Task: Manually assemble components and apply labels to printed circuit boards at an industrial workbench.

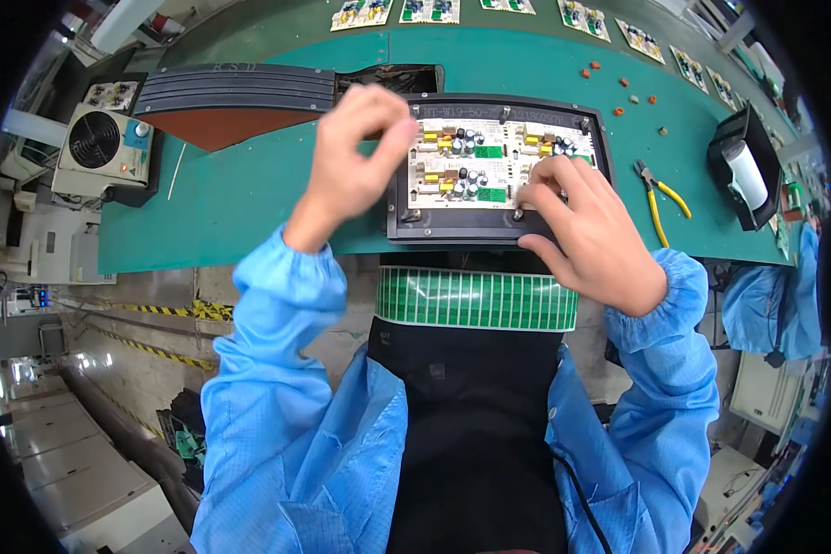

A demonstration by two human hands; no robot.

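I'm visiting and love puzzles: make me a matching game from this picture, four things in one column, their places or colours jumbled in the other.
Things:
1. Pliers
2. Left hand
3. Right hand
4. Fan unit

Descriptions:
A. Over the right-hand part of the circuit boards
B. Pale casing, at the left end of the green table
C. Yellow handles
D. Blurred, at the left side of the black frame

Pairs: 1-C, 2-D, 3-A, 4-B

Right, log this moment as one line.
left hand: blurred, near left edge of black fixture | right hand: over lower right of circuit boards | circuit boards: inside fixture | yellow-handled pliers: on green tabletop
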